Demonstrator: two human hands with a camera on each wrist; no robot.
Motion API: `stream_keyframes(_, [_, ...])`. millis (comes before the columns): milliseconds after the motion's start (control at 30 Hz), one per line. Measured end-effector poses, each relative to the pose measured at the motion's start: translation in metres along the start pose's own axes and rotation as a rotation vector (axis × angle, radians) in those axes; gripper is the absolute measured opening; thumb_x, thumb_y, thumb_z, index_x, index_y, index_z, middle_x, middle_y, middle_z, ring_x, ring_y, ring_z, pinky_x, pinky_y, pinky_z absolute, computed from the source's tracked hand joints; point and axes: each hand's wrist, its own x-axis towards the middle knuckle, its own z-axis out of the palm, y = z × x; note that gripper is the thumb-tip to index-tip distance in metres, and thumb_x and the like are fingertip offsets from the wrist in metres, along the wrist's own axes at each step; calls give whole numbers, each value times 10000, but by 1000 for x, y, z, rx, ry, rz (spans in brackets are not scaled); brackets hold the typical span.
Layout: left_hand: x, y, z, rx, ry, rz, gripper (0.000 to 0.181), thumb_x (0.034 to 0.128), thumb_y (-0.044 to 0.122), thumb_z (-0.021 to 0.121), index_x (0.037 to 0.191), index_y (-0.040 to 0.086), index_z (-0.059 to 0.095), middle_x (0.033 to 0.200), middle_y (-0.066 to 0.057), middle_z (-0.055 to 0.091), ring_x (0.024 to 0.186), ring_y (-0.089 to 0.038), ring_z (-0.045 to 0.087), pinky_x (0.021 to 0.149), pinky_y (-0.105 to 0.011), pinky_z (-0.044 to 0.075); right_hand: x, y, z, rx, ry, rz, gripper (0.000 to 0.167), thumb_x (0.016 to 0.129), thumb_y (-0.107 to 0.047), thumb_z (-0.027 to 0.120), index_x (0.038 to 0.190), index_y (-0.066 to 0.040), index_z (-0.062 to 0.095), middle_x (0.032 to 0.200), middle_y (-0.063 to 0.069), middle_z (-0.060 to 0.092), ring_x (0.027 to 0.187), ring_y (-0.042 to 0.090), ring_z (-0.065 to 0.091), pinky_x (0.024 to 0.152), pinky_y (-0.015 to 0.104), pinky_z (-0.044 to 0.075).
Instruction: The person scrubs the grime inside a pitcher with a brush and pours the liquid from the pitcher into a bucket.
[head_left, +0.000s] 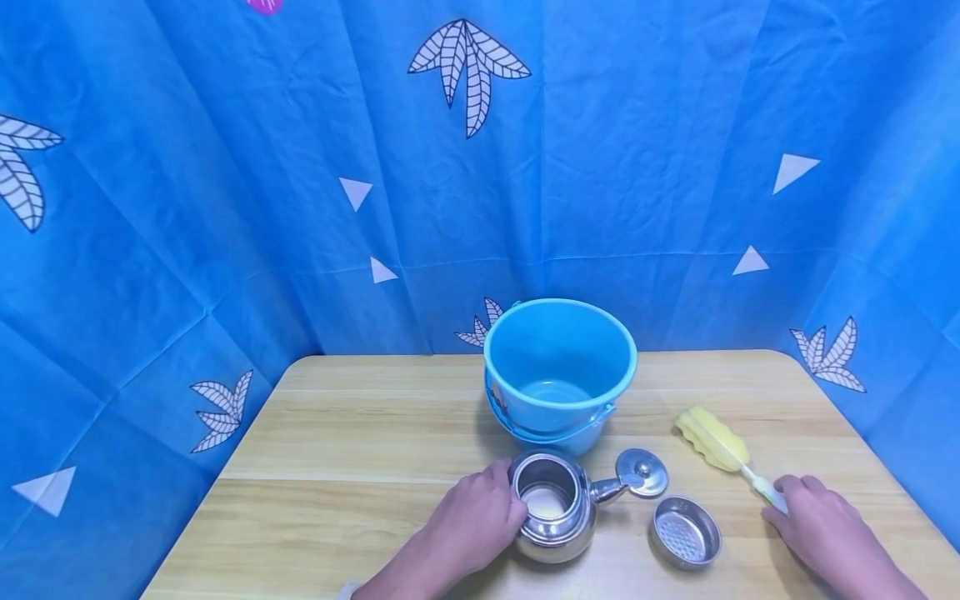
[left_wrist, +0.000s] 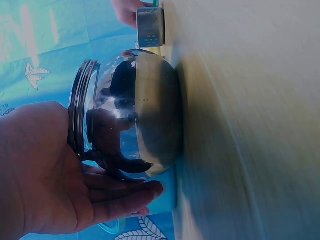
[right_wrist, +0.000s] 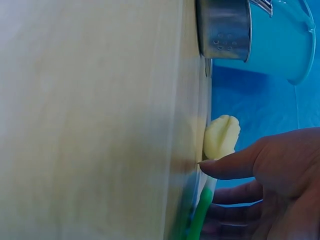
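Observation:
A shiny metal teapot (head_left: 553, 533) stands on the table with its mouth uncovered and its spout pointing right. My left hand (head_left: 480, 521) holds it by its left side, the fingers reaching along the far side of the pot (left_wrist: 155, 110). At the right lies a bottle brush (head_left: 716, 442) with a yellow sponge head and a white and green handle. My right hand (head_left: 821, 521) grips the handle's near end, with the thumb (right_wrist: 230, 166) on one side and the fingers on the other. The sponge head (right_wrist: 221, 136) lies low at the table surface.
A round metal strainer (head_left: 685, 533) with a perforated base sits between the teapot and the brush. The pot's round lid (head_left: 643, 472) lies by the spout tip. Behind stands a blue bucket (head_left: 558, 400) with its handle down. A blue curtain (head_left: 637, 150) surrounds the wooden table (head_left: 360, 442).

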Motion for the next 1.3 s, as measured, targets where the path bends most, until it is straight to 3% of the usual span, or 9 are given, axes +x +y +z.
stream_keyframes(267, [1, 0, 1, 0, -7, -5, 497, 944, 279, 510, 1282, -76, 593, 1019, -126, 716, 832, -181, 694, 753, -369, 607, -1, 2, 2, -20, -7, -14, 283, 878, -75, 763, 1024, 129, 632, 812, 124, 588, 700, 243, 553, 644, 504, 549])
stream_keyframes(733, [1, 1, 0, -6, -19, -17, 500, 952, 279, 503, 1293, -77, 585, 1025, -137, 716, 850, -184, 700, 769, -374, 614, 3, 9, 2, 4, -85, 20, 169, 925, -59, 682, 938, 86, 595, 776, 92, 534, 686, 242, 478, 604, 412, 492])
stream_keyframes(967, [0, 1, -1, -19, -18, -19, 503, 943, 275, 510, 1293, -80, 584, 1031, -141, 720, 858, -188, 704, 768, -377, 613, 4, 5, -1, 26, -173, 114, 250, 979, -70, 610, 1043, 161, 540, 793, 129, 515, 691, 247, 469, 596, 371, 461])
stream_keyframes(1300, [1, 1, -2, -14, -10, -11, 504, 939, 274, 519, 1289, -83, 588, 1026, -146, 720, 864, -202, 713, 759, -380, 612, 5, 6, -4, 73, -179, 86, 398, 979, -63, 606, 1221, 232, 491, 946, 236, 598, 786, 261, 533, 659, 415, 508])
